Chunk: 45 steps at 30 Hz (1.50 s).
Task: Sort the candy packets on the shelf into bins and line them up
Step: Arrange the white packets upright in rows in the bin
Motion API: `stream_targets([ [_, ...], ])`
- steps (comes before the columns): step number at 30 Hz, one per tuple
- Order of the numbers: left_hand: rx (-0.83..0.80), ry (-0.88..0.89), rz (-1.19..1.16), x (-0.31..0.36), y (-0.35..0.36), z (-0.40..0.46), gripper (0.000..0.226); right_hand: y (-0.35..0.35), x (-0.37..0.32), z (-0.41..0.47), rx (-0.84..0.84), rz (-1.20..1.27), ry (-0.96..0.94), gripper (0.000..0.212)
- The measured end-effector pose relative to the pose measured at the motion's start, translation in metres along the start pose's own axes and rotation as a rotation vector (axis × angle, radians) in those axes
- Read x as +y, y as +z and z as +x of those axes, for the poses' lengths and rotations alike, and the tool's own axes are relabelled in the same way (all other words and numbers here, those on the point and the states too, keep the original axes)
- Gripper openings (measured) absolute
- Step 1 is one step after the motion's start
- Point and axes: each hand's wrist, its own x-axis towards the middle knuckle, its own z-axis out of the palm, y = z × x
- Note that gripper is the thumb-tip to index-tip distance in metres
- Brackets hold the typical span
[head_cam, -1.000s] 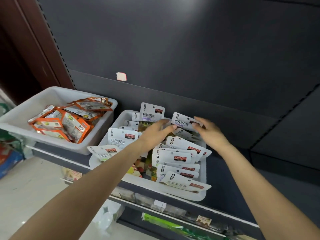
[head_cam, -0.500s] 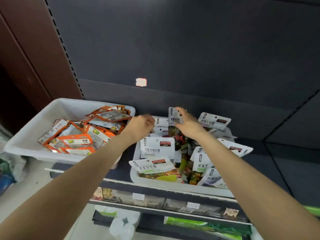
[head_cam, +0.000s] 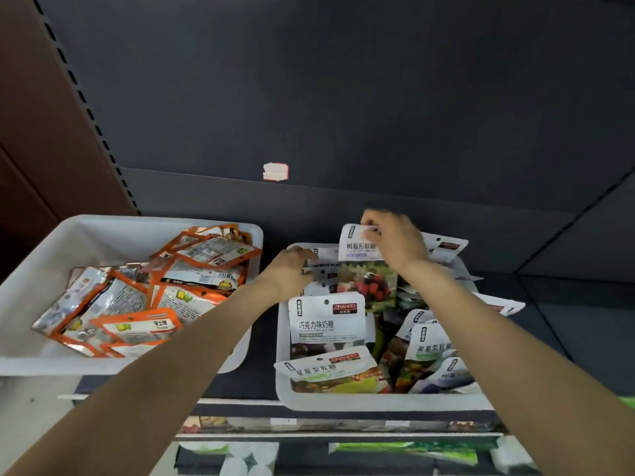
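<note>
Since the earlier frames a white packet has been drawn up out of the pile and is now held upright at the back of the right bin; a second ago both hands lay flat over the heap. The packet's top edge is pinched by the right hand, thumb and fingers curled over it, while its lower end hangs among the packets beneath. The left hand has been shifted to the back-left corner of the same bin, where its fingers are curled onto the tops of the white packets standing there; whether one is truly gripped cannot be told.

The remaining white packets lie loosely overlapped in this bin, some slumped over its right rim. Orange packets are heaped in the left bin, untouched. By this it may be judged that sorting by kind is largely done and lining-up has only begun: the raised packet is probably to be stood in a row at the back.
</note>
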Motion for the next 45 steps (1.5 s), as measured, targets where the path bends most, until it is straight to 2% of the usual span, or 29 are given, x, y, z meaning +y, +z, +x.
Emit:
stream_targets([
  [3, 0.012, 0.008, 0.053, -0.001, -0.004, 0.008, 0.045, -0.018, 0.005, 0.002, 0.122, -0.047, -0.024, 0.010],
  [7, 0.083, 0.036, 0.071, -0.001, -0.004, 0.013, 0.055, -0.030, 0.016, -0.001, 0.187, 0.005, -0.020, 0.012],
  [12, 0.123, 0.071, 0.165, -0.001, 0.003, 0.016, 0.038, -0.027, 0.025, -0.010, 0.151, -0.027, -0.017, 0.019],
  [15, 0.112, 0.059, 0.251, 0.003, 0.006, 0.018, 0.040, -0.027, 0.026, -0.011, 0.151, -0.053, -0.004, 0.019],
  [22, 0.139, 0.026, 0.445, 0.013, 0.008, 0.024, 0.030, -0.045, 0.030, -0.006, 0.288, -0.112, 0.048, 0.019],
  [26, 0.075, 0.092, 0.345, 0.015, -0.002, 0.018, 0.025, -0.048, 0.026, -0.003, 0.281, -0.099, -0.006, 0.019],
  [31, -0.109, 0.130, 0.069, 0.014, -0.010, 0.004, 0.022, -0.033, 0.017, 0.004, 0.060, 0.115, -0.159, 0.016],
  [36, -0.157, 0.162, -0.037, 0.020, -0.019, -0.010, 0.008, -0.007, 0.010, 0.015, -0.096, 0.156, -0.170, 0.021],
  [38, -0.138, 0.196, -0.093, 0.020, -0.018, -0.015, 0.015, 0.009, 0.009, 0.017, -0.130, 0.176, -0.170, 0.021],
  [41, -0.070, 0.210, -0.124, 0.018, -0.014, -0.021, 0.025, 0.023, 0.007, 0.019, -0.052, 0.201, -0.174, 0.022],
  [45, 0.002, 0.181, -0.158, 0.012, -0.012, -0.023, 0.027, 0.025, 0.002, 0.025, 0.081, 0.236, -0.226, 0.022],
])
